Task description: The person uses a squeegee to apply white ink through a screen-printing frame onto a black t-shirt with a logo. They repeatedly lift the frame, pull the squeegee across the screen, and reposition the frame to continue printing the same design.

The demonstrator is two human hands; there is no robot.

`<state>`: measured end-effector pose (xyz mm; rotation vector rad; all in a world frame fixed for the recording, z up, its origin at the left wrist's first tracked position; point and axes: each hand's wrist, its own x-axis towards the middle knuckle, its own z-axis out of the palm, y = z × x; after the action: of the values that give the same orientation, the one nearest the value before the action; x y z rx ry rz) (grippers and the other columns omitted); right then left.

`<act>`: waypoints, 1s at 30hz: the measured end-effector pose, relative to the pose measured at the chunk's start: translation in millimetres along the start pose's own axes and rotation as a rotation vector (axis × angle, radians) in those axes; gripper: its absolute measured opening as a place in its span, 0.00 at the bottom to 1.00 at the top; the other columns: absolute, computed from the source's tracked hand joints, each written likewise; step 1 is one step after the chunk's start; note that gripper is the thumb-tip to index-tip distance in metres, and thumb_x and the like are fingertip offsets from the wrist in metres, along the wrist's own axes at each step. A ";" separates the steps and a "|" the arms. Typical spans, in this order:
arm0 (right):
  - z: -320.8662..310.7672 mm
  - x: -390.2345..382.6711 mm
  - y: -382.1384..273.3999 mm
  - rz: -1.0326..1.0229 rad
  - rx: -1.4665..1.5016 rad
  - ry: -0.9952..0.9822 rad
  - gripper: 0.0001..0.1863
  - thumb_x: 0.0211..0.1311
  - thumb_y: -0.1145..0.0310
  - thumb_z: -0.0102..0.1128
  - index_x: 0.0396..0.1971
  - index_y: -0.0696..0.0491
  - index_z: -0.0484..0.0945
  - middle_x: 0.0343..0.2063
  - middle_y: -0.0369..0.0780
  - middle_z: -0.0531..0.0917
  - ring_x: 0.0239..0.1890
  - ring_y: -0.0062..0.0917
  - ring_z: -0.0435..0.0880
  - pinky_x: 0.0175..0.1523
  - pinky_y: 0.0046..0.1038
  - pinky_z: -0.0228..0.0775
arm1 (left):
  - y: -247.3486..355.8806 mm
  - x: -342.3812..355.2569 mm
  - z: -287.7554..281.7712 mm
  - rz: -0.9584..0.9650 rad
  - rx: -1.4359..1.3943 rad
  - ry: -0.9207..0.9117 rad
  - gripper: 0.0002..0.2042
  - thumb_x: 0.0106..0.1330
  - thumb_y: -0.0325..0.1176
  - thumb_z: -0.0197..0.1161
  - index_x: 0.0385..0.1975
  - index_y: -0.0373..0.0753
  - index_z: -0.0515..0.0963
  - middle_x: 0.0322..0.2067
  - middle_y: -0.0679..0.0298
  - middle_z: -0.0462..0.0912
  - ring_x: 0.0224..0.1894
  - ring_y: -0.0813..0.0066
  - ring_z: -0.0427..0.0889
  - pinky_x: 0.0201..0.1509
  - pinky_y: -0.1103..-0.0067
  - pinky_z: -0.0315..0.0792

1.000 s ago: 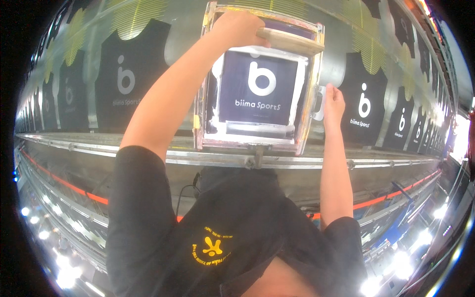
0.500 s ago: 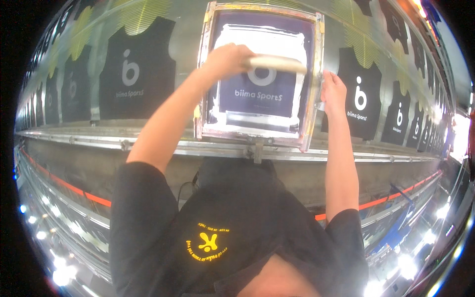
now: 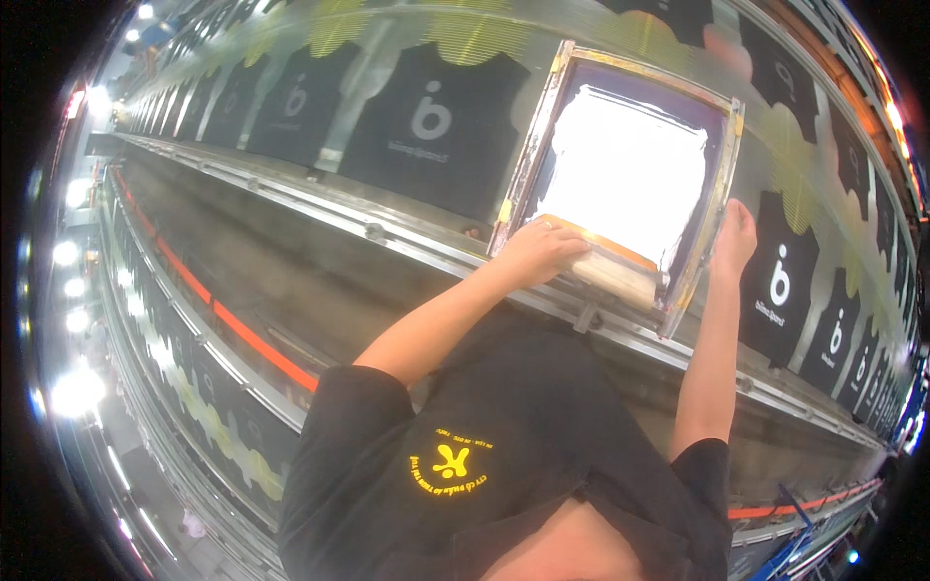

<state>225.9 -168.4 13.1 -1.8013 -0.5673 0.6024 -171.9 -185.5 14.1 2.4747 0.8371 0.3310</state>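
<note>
A screen-printing frame [image 3: 719, 198] lies on the long table in front of me, tilted in the view. White ink [image 3: 630, 174] covers most of its mesh, hiding the stencil. At the frame's near end, my left hand [image 3: 544, 252] grips a squeegee [image 3: 620, 278] with a pale handle and an orange blade edge. The squeegee lies across the width of the mesh. My right hand [image 3: 735, 237] is closed on the frame's right edge; its fingertips are partly hidden.
Black shirt pieces with printed logos lie in rows, one [image 3: 436, 145] left of the frame and another [image 3: 778, 281] right of it, white-printed. A metal rail [image 3: 378, 232] edges the table near me. An orange strip [image 3: 254, 339] runs along a lower structure behind.
My left hand has drawn the squeegee from mid-frame down to the near end. White ink now covers the logo area that showed before. The whole view has turned and shifted.
</note>
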 end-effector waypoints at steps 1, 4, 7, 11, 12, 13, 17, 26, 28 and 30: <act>21.3 -6.6 7.3 -0.011 0.019 0.000 0.19 0.75 0.59 0.72 0.52 0.59 0.87 0.37 0.32 0.86 0.37 0.15 0.79 0.44 0.23 0.73 | -10.7 -6.8 -16.4 -0.037 -0.019 -0.020 0.25 0.56 0.26 0.73 0.58 0.43 0.85 0.59 0.61 0.88 0.60 0.57 0.85 0.66 0.63 0.77; 95.2 -45.8 10.0 -0.073 -0.055 0.006 0.19 0.76 0.57 0.71 0.51 0.58 0.88 0.43 0.38 0.90 0.44 0.22 0.85 0.54 0.29 0.78 | -62.2 -42.5 -55.9 -0.164 -0.013 0.021 0.25 0.55 0.27 0.73 0.57 0.41 0.86 0.57 0.59 0.89 0.60 0.56 0.86 0.65 0.62 0.79; 183.9 -90.6 22.5 -0.091 -0.174 0.044 0.18 0.76 0.55 0.69 0.48 0.57 0.88 0.45 0.43 0.91 0.48 0.28 0.88 0.57 0.33 0.79 | -133.1 -80.6 -99.6 -0.174 0.056 -0.030 0.23 0.54 0.29 0.78 0.54 0.39 0.87 0.55 0.58 0.90 0.59 0.55 0.87 0.63 0.63 0.81; 289.0 -148.4 8.8 -0.184 -0.102 0.061 0.16 0.74 0.56 0.68 0.46 0.54 0.88 0.40 0.42 0.91 0.42 0.29 0.90 0.51 0.33 0.80 | -199.2 -114.9 -160.1 -0.259 0.059 -0.111 0.21 0.53 0.25 0.74 0.51 0.41 0.88 0.51 0.57 0.91 0.56 0.53 0.87 0.58 0.62 0.81; 306.5 -161.7 12.9 -0.072 -0.071 0.057 0.16 0.73 0.56 0.69 0.45 0.53 0.88 0.34 0.40 0.90 0.35 0.26 0.88 0.45 0.32 0.80 | -216.8 -124.6 -164.2 -0.241 0.063 -0.089 0.20 0.54 0.25 0.73 0.50 0.40 0.88 0.50 0.57 0.91 0.56 0.52 0.87 0.58 0.62 0.81; 319.5 -164.6 14.0 -0.048 -0.064 0.050 0.15 0.72 0.55 0.70 0.45 0.53 0.87 0.30 0.39 0.89 0.30 0.23 0.85 0.41 0.31 0.78 | -229.8 -125.8 -170.5 -0.215 0.076 -0.084 0.20 0.54 0.24 0.72 0.49 0.40 0.88 0.50 0.58 0.92 0.56 0.53 0.87 0.58 0.62 0.81; 351.4 -193.3 5.6 0.029 -0.187 0.068 0.16 0.70 0.53 0.70 0.48 0.48 0.87 0.29 0.39 0.89 0.30 0.25 0.86 0.41 0.32 0.78 | -264.2 -161.4 -179.7 -0.063 0.133 -0.070 0.19 0.55 0.20 0.66 0.49 0.39 0.87 0.49 0.60 0.92 0.55 0.55 0.88 0.55 0.62 0.82; 339.9 -190.2 16.8 -0.045 -0.369 0.032 0.17 0.69 0.51 0.71 0.51 0.44 0.86 0.33 0.40 0.89 0.34 0.31 0.87 0.44 0.37 0.77 | -298.7 -44.1 -218.9 -0.269 0.132 -0.200 0.13 0.72 0.42 0.68 0.53 0.57 0.90 0.39 0.60 0.92 0.43 0.53 0.90 0.45 0.60 0.81; 334.8 -189.1 13.6 0.017 -0.374 0.036 0.15 0.71 0.54 0.71 0.50 0.45 0.86 0.34 0.40 0.89 0.36 0.28 0.87 0.46 0.36 0.78 | -317.2 6.6 -224.9 -0.336 0.186 -0.324 0.14 0.74 0.49 0.66 0.52 0.56 0.90 0.41 0.59 0.92 0.46 0.52 0.90 0.50 0.58 0.81; 337.0 -193.8 10.9 0.046 -0.361 0.040 0.18 0.71 0.53 0.71 0.52 0.47 0.86 0.38 0.40 0.89 0.39 0.25 0.87 0.48 0.32 0.78 | -354.2 41.9 -223.5 -0.211 0.266 -0.261 0.22 0.71 0.56 0.68 0.54 0.48 0.89 0.39 0.59 0.93 0.43 0.50 0.91 0.46 0.58 0.83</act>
<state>-138.4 -56.5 -64.4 -2.1654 -0.6384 0.5171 -399.8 168.4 17.0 2.5613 1.0725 -0.1865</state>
